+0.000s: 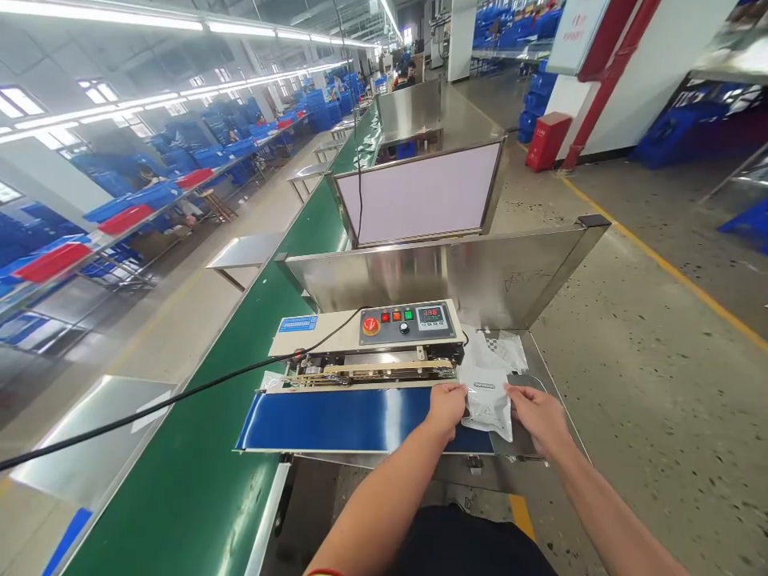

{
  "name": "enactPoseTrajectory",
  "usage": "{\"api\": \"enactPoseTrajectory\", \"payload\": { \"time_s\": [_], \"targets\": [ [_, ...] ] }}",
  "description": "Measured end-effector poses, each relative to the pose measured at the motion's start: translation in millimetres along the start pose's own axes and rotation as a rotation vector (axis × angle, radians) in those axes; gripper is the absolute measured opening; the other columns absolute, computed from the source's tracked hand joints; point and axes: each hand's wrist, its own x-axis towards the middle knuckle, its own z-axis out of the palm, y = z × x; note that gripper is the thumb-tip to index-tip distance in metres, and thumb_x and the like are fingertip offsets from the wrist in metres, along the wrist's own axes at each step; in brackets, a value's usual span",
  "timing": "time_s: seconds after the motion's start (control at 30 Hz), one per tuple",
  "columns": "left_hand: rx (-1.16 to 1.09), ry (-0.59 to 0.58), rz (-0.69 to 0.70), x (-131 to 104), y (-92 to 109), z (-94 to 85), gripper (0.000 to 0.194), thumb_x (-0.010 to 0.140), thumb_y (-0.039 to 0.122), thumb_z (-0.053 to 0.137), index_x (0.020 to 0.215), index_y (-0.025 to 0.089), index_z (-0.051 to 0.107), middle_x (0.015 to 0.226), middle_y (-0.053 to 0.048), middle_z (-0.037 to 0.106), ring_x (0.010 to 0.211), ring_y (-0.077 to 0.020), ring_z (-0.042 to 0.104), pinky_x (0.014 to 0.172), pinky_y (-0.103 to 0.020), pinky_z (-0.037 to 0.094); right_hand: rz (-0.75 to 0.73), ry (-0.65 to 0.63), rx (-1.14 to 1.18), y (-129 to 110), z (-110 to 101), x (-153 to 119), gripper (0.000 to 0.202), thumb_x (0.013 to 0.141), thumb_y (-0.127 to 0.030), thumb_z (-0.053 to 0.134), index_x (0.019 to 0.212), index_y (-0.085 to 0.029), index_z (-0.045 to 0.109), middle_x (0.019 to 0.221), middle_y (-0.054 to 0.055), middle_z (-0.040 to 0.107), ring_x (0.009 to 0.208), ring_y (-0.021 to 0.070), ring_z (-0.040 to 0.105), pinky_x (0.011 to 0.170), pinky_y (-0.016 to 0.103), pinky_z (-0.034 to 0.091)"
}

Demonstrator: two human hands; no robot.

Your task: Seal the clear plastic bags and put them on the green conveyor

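Note:
A white plastic bag (487, 400) with a small dark label is held between my two hands, near the right end of the blue belt (348, 420). My left hand (447, 408) pinches the bag's left edge. On the other side, my right hand (540, 416) grips its right edge with thumb and fingers. Behind the belt stands a sealing machine (324, 332) with a red knob, buttons and a lit display. More white bags (507, 352) lie just beyond the held one, at the machine's right end.
A black cable (198, 390) crosses the green conveyor (198, 472) on the left and reaches the machine. A metal panel (420, 280) rises behind the machine. Farther off are a pale board (426, 196), blue crates and a red box (547, 142).

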Motion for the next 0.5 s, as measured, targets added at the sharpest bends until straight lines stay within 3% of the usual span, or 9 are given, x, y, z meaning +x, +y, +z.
{"api": "enactPoseTrajectory", "payload": {
  "time_s": [0.1, 0.23, 0.37, 0.5],
  "targets": [
    [-0.078, 0.031, -0.049, 4.2, 4.1, -8.7, 0.048, 0.073, 0.054, 0.095, 0.063, 0.019, 0.064, 0.055, 0.002, 0.052, 0.047, -0.0110, 0.043, 0.051, -0.026, 0.036, 0.015, -0.074, 0.006, -7.8, 14.6, 14.1, 0.034, 0.067, -0.050, 0.087, 0.079, -0.019, 0.080, 0.070, 0.006, 0.076, 0.065, 0.0255, 0.072, 0.063, 0.036, 0.063],
    [-0.141, 0.062, -0.019, -1.9, 5.1, -38.3, 0.050, 0.073, 0.054, 0.093, 0.061, 0.020, 0.060, 0.056, 0.002, 0.051, 0.048, -0.0101, 0.041, 0.050, -0.026, 0.032, 0.024, -0.175, -0.011, -13.1, 42.5, 11.0, 0.032, 0.069, -0.047, 0.089, 0.078, -0.017, 0.079, 0.067, 0.005, 0.075, 0.064, 0.0232, 0.071, 0.063, 0.033, 0.062],
    [-0.077, 0.134, 0.204, -18.0, -0.3, -76.6, 0.050, 0.079, 0.062, 0.085, 0.065, 0.018, 0.068, 0.057, 0.001, 0.055, 0.053, -0.0124, 0.046, 0.054, -0.026, 0.036, 0.055, -0.284, -0.028, -21.6, 65.3, -10.8, 0.039, 0.071, -0.047, 0.091, 0.090, -0.014, 0.082, 0.087, 0.012, 0.082, 0.082, 0.0267, 0.079, 0.077, 0.033, 0.068],
    [0.021, 0.348, 0.400, -55.3, -21.8, -130.8, 0.051, 0.089, 0.066, 0.075, 0.091, 0.016, 0.083, 0.081, -0.008, 0.078, 0.076, -0.0232, 0.071, 0.074, -0.033, 0.056, 0.118, -0.369, -0.139, -14.9, 56.3, -42.2, 0.049, 0.073, -0.055, 0.093, 0.101, -0.017, 0.084, 0.110, 0.016, 0.084, 0.099, 0.0306, 0.082, 0.083, 0.034, 0.070]
  ]
}}
